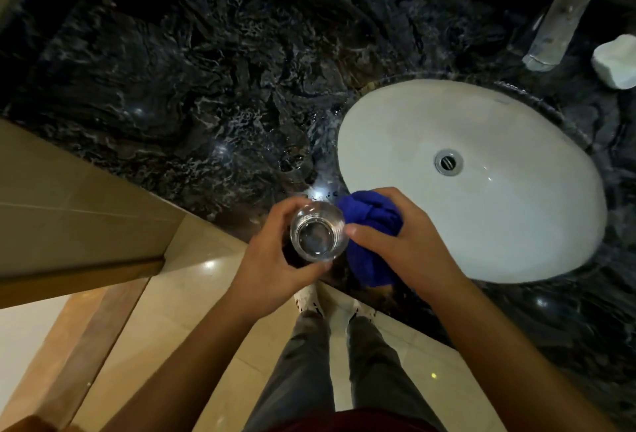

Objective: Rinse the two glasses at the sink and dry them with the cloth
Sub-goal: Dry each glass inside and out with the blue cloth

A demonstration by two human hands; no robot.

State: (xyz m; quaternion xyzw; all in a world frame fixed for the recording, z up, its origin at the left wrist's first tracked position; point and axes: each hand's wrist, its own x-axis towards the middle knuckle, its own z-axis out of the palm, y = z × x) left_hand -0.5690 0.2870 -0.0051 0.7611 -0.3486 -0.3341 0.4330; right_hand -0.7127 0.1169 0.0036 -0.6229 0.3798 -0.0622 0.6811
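Observation:
My left hand grips a clear glass upright, its mouth facing me, above the front edge of the dark marble counter. My right hand holds a bunched blue cloth against the right side of that glass. A second clear glass stands on the counter just beyond, left of the white oval sink. The sink's drain is visible and no water is running.
A chrome tap rises at the back right, with a white soap-like lump beside it. The black marble counter stretches left to a beige wall. My legs and shoes stand on the tiled floor below.

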